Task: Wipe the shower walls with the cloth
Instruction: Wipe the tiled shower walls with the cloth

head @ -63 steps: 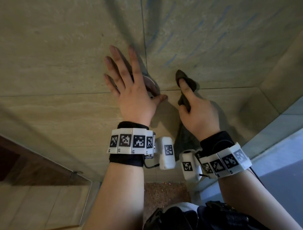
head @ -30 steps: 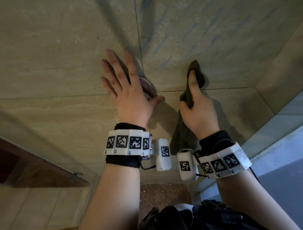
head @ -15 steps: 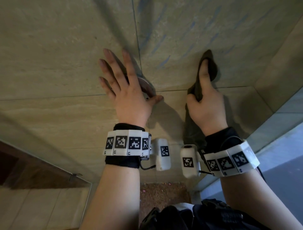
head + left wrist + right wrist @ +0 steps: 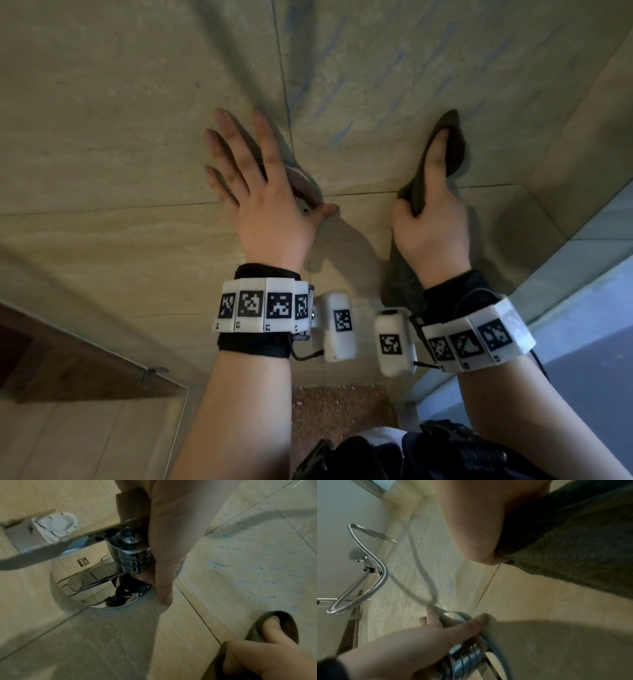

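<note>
A dark olive cloth [image 4: 454, 144] is pressed flat on the beige tiled shower wall [image 4: 102, 102]. My right hand [image 4: 428, 209] grips it, index finger stretched up inside the fold and thumb pinching the bunch, while the tail [image 4: 399, 284] hangs below the wrist. The left wrist view shows that cloth [image 4: 289, 626] wrapped over the fingertip. The right wrist view is filled by the cloth [image 4: 573, 547]. My left hand [image 4: 257, 195] lies with straight, spread fingers over the chrome shower valve [image 4: 303, 186], thumb touching the wall. Faint blue streaks [image 4: 339, 133] mark the tile between the two hands.
The valve's chrome knob [image 4: 130, 555] juts from a round mirror plate [image 4: 82, 582]. A metal shower hose [image 4: 368, 574] and hand shower [image 4: 355, 555] hang farther along the wall. A glass panel edge [image 4: 164, 394] is low left, a side wall [image 4: 582, 274] right, pebbled floor [image 4: 342, 411] below.
My right hand has slid the cloth up and to the right along the wall, away from the valve. The left hand has stayed on the valve.
</note>
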Demonstrator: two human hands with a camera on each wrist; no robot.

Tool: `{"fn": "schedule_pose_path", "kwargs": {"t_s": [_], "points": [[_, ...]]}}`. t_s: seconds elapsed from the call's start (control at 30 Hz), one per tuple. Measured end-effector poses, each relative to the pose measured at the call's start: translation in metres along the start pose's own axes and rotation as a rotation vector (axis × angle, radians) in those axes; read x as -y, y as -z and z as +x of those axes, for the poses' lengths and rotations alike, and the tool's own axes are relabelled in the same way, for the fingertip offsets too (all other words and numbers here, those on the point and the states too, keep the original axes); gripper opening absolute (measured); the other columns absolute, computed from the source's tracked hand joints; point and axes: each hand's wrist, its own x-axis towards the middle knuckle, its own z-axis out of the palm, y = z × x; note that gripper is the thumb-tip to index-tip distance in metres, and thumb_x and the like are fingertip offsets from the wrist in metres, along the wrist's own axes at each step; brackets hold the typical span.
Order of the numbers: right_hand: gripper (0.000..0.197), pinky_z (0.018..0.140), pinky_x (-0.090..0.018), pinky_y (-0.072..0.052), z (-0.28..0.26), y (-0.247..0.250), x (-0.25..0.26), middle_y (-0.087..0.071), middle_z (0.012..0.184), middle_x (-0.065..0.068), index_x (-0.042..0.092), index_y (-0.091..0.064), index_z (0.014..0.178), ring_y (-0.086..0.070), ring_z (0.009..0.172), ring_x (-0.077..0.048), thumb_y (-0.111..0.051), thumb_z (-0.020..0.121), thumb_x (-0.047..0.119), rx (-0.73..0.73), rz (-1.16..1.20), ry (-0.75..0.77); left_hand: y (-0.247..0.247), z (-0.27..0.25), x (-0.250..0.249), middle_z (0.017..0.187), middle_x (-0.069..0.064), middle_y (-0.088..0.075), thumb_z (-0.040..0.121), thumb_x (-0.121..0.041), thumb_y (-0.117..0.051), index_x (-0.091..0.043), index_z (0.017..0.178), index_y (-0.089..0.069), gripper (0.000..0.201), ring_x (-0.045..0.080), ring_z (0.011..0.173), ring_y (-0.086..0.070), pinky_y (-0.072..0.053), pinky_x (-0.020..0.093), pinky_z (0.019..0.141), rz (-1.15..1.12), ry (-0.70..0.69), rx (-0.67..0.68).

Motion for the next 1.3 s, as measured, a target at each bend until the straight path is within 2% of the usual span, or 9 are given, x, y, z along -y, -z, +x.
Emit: {"fn": "schedule_pose_path", "kwargs": {"t_s": [0.07,0.17,0.33,0.47,0.63,0.8,0.93,1.1,1.3], "points": [[0.086,0.072,-0.032,-0.044,-0.005,-0.009,-0.002,-0.061,0.093,-0.01,0.042,0.013,0.144,-0.057,0.08,-0.025,-0.051,0.092,0.016,0.058,-0.025,0.033,0.001,-0.001,-0.001,0.155,0.034,-0.003,0.053,-0.066,-0.08,-0.003,0.152,-0.004,0.14,0.051,0.143,-0.001,-0.005,0.06,0.116,-0.001,0.003,0.014],[0.083,0.068,-0.03,-0.041,-0.004,-0.01,-0.004,-0.052,0.086,-0.003,0.035,0.003,0.151,-0.05,0.075,-0.02,-0.051,0.092,0.016,0.099,-0.056,0.063,0.001,-0.001,0.0,0.155,0.034,-0.001,0.054,-0.065,-0.08,-0.004,0.152,-0.002,0.14,0.051,0.143,0.001,-0.003,0.06,0.116,-0.005,0.008,0.025],[0.082,0.07,-0.035,-0.046,0.007,0.008,-0.001,-0.051,0.086,-0.005,0.038,0.002,0.151,-0.053,0.075,-0.025,-0.05,0.092,0.015,0.022,-0.061,0.055,0.003,-0.001,-0.002,0.155,0.034,0.001,0.055,-0.065,-0.08,-0.005,0.151,0.002,0.14,0.051,0.143,0.003,-0.001,0.059,0.116,-0.012,0.012,0.04],[0.086,0.073,-0.044,-0.052,0.002,-0.001,0.004,-0.061,0.084,-0.009,0.042,0.01,0.144,-0.06,0.075,-0.03,-0.051,0.09,0.014,-0.009,0.008,0.056,0.002,-0.001,-0.001,0.155,0.033,0.0,0.053,-0.065,-0.08,-0.004,0.152,0.0,0.141,0.051,0.143,0.001,-0.003,0.059,0.116,-0.018,0.014,0.037],[0.083,0.072,-0.038,-0.051,-0.009,-0.019,-0.008,-0.056,0.083,-0.004,0.048,0.013,0.135,-0.061,0.078,-0.028,-0.051,0.092,0.017,0.056,0.007,0.025,0.001,-0.001,-0.001,0.155,0.034,-0.004,0.052,-0.065,-0.081,-0.003,0.152,-0.004,0.14,0.051,0.143,-0.003,-0.006,0.06,0.116,-0.011,0.006,0.009],[0.08,0.074,-0.037,-0.049,-0.003,-0.006,-0.01,-0.062,0.095,-0.014,0.04,0.001,0.149,-0.059,0.084,-0.03,-0.051,0.093,0.017,0.04,-0.026,0.024,0.002,-0.001,-0.001,0.155,0.033,-0.002,0.054,-0.064,-0.081,-0.006,0.151,0.002,0.14,0.051,0.143,0.0,-0.003,0.059,0.116,-0.022,0.01,0.026],[0.081,0.07,-0.033,-0.044,0.004,0.006,-0.009,-0.054,0.083,-0.005,0.035,0.001,0.152,-0.054,0.075,-0.024,-0.05,0.092,0.015,0.001,-0.01,0.034,0.002,-0.001,-0.001,0.155,0.034,-0.003,0.053,-0.065,-0.08,-0.003,0.152,-0.004,0.14,0.051,0.143,-0.001,-0.004,0.059,0.116,-0.015,0.012,0.02],[0.082,0.076,-0.036,-0.049,-0.005,-0.003,-0.011,-0.052,0.091,-0.003,0.038,0.004,0.15,-0.058,0.083,-0.026,-0.05,0.093,0.016,0.033,0.022,-0.019,0.002,-0.002,-0.002,0.155,0.034,-0.005,0.052,-0.065,-0.081,-0.002,0.152,-0.005,0.14,0.052,0.143,-0.003,-0.005,0.059,0.115,-0.014,0.008,0.009],[0.082,0.073,-0.029,-0.043,-0.004,-0.003,-0.018,-0.052,0.093,0.0,0.041,0.004,0.149,-0.056,0.08,-0.021,-0.051,0.093,0.017,0.035,0.061,-0.032,0.0,-0.001,0.0,0.154,0.035,-0.006,0.053,-0.063,-0.082,-0.002,0.152,-0.006,0.139,0.054,0.142,-0.004,-0.006,0.061,0.115,-0.017,-0.005,-0.003]]}}
